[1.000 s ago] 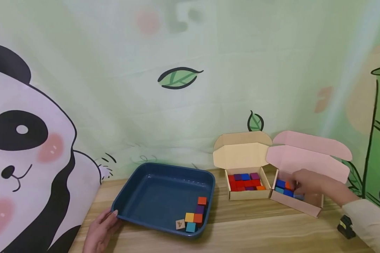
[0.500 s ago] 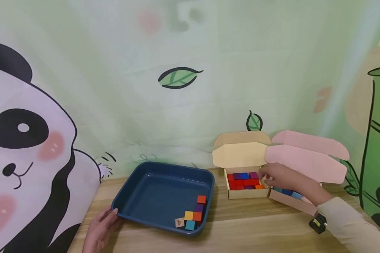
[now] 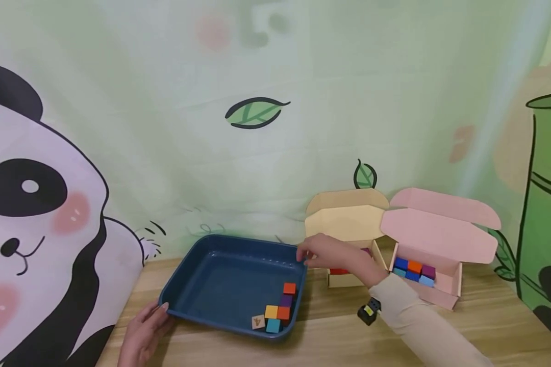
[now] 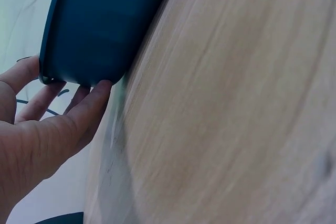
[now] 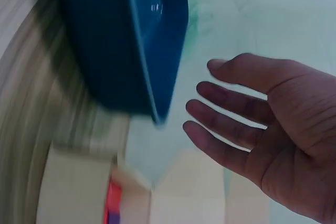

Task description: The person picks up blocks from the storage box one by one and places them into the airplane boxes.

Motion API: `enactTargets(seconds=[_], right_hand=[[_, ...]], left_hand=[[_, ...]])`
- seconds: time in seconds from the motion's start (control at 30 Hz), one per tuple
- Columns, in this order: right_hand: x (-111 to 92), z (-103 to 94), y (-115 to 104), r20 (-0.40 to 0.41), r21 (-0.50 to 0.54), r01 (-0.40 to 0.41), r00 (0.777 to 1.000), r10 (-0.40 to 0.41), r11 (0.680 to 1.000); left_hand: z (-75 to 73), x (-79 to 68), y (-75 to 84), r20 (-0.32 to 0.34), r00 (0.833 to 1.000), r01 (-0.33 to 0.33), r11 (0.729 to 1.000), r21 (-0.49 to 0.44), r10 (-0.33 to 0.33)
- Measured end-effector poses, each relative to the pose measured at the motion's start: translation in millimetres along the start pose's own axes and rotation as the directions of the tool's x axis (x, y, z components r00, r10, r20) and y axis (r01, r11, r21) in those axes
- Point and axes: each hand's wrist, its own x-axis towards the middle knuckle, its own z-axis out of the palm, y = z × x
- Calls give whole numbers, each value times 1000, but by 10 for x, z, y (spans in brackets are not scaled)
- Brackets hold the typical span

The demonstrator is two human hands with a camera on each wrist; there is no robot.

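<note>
My left hand holds the front left corner of a dark blue tray. In the left wrist view, one digit of that hand reaches over the rim while other fingertips touch the outer wall. Above the tray's right rim is my right hand. The right wrist view shows this hand with loosely bent, separate fingers and nothing between them. At the tray's front right sit several coloured cubes: orange, purple, yellow and teal. Beside them lies a plain wooden cube marked 4.
Right of the tray stands an open cream box with red and other cubes, partly behind my right hand. Farther right is an open pink box holding blue, orange and purple cubes. A printed panda curtain hangs behind the wooden table.
My right hand has moved left from inside the pink box, across the cream box, to the tray's right rim. My left hand stays at the tray's corner.
</note>
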Motion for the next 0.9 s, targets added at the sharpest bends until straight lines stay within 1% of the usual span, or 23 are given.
enactTargets(seconds=[0.13, 0.17, 0.23, 0.3, 0.37, 0.47, 0.53, 0.6, 0.67, 0.73, 0.83, 0.9], right_hand=[[312, 146, -130, 101, 4, -43, 994, 42, 999], [380, 183, -163, 137, -4, -60, 989, 60, 998], [500, 243, -230, 213, -40, -107, 970, 113, 993], [602, 288, -300, 277, -85, -173, 942, 190, 981], [683, 323, -361, 314, -123, -253, 907, 279, 960], [781, 374, -420, 354, -116, -372, 851, 389, 921], [828, 412, -436, 386, -117, -415, 818, 426, 902], [869, 467, -432, 424, -127, -431, 791, 442, 893], [895, 536, -425, 428, -142, -457, 771, 471, 878], [916, 596, -430, 413, -162, -482, 759, 503, 861], [931, 649, -466, 353, -194, -516, 757, 550, 834], [931, 655, -485, 329, -251, -494, 766, 553, 833]], left_hand=[[7, 12, -2, 6, 1000, 3, 1000, -16, -3], [7, 15, -1, 7, 1000, 5, 1000, -18, -5], [8, 24, -1, 9, 1000, 7, 1000, -18, -7], [10, 33, 5, 12, 1000, 8, 1000, -16, -8], [9, 40, 14, 15, 1000, 9, 1000, -13, -8], [6, 38, 32, 16, 1000, 7, 1000, -7, -7], [3, 35, 37, 14, 1000, 7, 1000, -9, -7], [1, 34, 41, 15, 1000, 13, 1000, -14, -12], [2, 34, 41, 19, 1000, 18, 1000, -21, -17], [-1, 32, 38, 22, 1000, 23, 999, -30, -22], [-4, 25, 27, 17, 1000, 24, 999, -29, -24], [8, 34, 19, 13, 1000, 19, 1000, -18, -19]])
